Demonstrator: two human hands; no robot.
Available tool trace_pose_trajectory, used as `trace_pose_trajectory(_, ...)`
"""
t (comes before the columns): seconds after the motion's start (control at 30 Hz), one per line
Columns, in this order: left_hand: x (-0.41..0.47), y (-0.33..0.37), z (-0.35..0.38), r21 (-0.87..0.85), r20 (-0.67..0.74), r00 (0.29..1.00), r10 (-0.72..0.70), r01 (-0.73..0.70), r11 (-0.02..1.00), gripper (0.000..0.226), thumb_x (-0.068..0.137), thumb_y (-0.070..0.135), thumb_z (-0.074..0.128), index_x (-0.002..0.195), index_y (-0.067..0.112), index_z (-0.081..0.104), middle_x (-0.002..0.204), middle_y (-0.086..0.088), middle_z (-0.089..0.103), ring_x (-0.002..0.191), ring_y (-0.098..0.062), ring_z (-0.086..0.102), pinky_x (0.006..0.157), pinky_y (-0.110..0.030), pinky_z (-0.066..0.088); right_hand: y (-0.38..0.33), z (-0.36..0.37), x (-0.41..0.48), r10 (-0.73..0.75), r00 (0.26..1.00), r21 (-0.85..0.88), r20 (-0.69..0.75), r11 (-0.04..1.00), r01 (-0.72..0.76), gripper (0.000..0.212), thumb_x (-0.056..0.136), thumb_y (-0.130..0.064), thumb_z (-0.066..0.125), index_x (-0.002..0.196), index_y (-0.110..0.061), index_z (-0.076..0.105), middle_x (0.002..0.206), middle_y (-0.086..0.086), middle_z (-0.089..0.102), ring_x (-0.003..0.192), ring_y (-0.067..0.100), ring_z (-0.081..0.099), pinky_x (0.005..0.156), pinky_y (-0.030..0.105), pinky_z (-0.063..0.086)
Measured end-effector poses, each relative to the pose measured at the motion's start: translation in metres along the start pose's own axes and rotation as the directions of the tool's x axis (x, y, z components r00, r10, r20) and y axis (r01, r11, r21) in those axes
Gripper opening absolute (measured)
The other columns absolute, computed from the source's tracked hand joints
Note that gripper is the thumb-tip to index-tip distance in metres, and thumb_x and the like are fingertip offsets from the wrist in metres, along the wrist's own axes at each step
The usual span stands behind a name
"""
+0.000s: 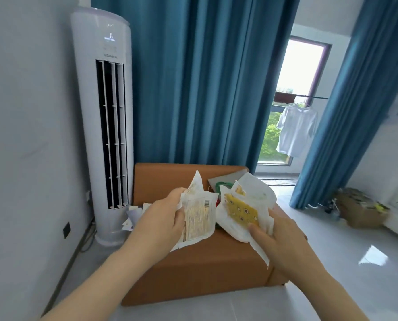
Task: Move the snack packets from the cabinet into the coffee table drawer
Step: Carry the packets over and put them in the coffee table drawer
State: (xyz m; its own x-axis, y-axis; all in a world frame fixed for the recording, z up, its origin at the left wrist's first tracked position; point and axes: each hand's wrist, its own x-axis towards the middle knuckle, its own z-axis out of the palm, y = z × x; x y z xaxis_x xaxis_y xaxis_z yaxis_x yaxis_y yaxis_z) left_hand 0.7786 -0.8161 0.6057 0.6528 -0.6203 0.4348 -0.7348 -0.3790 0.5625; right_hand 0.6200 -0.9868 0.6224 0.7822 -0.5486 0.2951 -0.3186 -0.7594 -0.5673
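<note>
Blue curtains (207,84) are hung across the back of the room, a tall white air conditioner (105,126) is stood in the left corner, and an orange-brown sofa (193,262) is set below them. Above the sofa, white snack packets are held up in both hands: one bunch (197,218) is clamped by the left hand (163,223), its fingers curled shut around the wrappers, and a second bunch (242,207) with a yellow panel is pinched between thumb and fingers of the right hand (283,242).
</note>
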Motion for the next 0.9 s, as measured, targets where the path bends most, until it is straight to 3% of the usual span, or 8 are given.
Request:
trace_pose_trajectory(0.07,0.027,0.004,0.02,-0.017,0.013,0.999,0.03,-0.03,0.999,0.035,0.1,0.019,0.035,0.133,0.027,0.04,0.085,0.005,0.063,0.064,-0.009,0.055,0.05,-0.025,0.044,0.022,-0.003,0.019,0.018,0.999,0.026,-0.032,1.0,-0.017,0.015,0.091,-0.028,0.054,0.104,-0.028,0.059,0.086,-0.012,0.065,0.075,0.006,0.061,0.066,0.03,0.054)
trace_pose_trajectory(0.13,0.054,0.009,0.041,-0.03,0.028,0.998,0.06,-0.059,0.998,0.034,0.099,0.019,0.035,0.131,0.027,0.042,0.087,0.005,0.063,0.066,-0.009,0.056,0.052,-0.029,0.046,0.046,-0.008,0.04,0.056,0.996,0.033,-0.064,0.998,-0.054,0.01,0.09,-0.028,0.056,0.098,-0.028,0.061,0.085,-0.01,0.067,0.074,0.008,0.063,0.069,0.038,0.056)
trace_pose_trajectory(0.27,0.11,0.025,0.083,-0.046,0.07,0.991,0.11,-0.107,0.993,0.033,0.1,0.019,0.035,0.131,0.028,0.042,0.089,0.01,0.063,0.062,-0.006,0.054,0.048,-0.019,0.038,0.095,-0.022,0.086,0.102,0.988,0.047,-0.115,0.994,-0.097,0.01,0.09,-0.035,0.054,0.094,-0.029,0.061,0.088,-0.005,0.064,0.078,0.008,0.06,0.067,0.03,0.053)
trace_pose_trajectory(0.33,0.138,0.034,0.104,-0.047,0.08,0.989,0.127,-0.123,0.991,0.035,0.1,0.02,0.035,0.133,0.029,0.04,0.096,0.011,0.064,0.073,-0.006,0.059,0.053,-0.022,0.046,0.119,-0.032,0.107,0.121,0.985,0.027,-0.121,0.993,-0.118,0.012,0.09,-0.037,0.053,0.095,-0.028,0.06,0.09,-0.005,0.063,0.079,0.007,0.059,0.068,0.026,0.051)
trace_pose_trajectory(0.43,0.178,0.045,0.135,-0.061,0.107,0.984,0.145,-0.139,0.988,0.035,0.1,0.021,0.035,0.133,0.03,0.039,0.107,0.01,0.065,0.086,-0.007,0.062,0.06,-0.026,0.054,0.15,-0.044,0.137,0.15,0.976,0.01,-0.159,0.989,-0.15,0.016,0.088,-0.038,0.054,0.097,-0.026,0.06,0.085,-0.008,0.065,0.076,0.008,0.061,0.071,0.037,0.055)
trace_pose_trajectory(0.53,0.216,0.049,0.165,-0.057,0.133,0.975,0.178,-0.172,0.983,0.029,0.099,0.019,0.035,0.126,0.027,0.044,0.094,0.007,0.067,0.076,-0.007,0.061,0.057,-0.03,0.053,0.176,-0.052,0.163,0.183,0.969,0.05,-0.167,0.983,-0.177,0.015,0.09,-0.03,0.056,0.101,-0.023,0.062,0.085,-0.006,0.068,0.075,0.009,0.063,0.072,0.037,0.056)
trace_pose_trajectory(0.73,0.306,0.046,0.226,-0.125,0.144,0.957,0.251,-0.234,0.964,0.035,0.099,0.018,0.037,0.132,0.026,0.045,0.065,0.012,0.055,0.05,-0.002,0.05,0.044,-0.018,0.034,0.225,-0.052,0.234,0.222,0.95,0.039,-0.218,0.975,-0.219,0.012,0.092,-0.029,0.056,0.104,-0.03,0.058,0.085,-0.012,0.066,0.076,0.007,0.063,0.071,0.029,0.056)
trace_pose_trajectory(0.9,0.385,0.037,0.27,-0.175,0.166,0.927,0.336,-0.307,0.935,0.027,0.099,0.019,0.037,0.124,0.025,0.048,0.066,0.008,0.056,0.053,-0.005,0.05,0.045,-0.017,0.036,0.259,-0.048,0.299,0.322,0.901,0.04,-0.292,0.945,-0.325,0.012,0.092,-0.029,0.056,0.103,-0.026,0.058,0.085,-0.005,0.065,0.074,0.009,0.062,0.07,0.028,0.054)
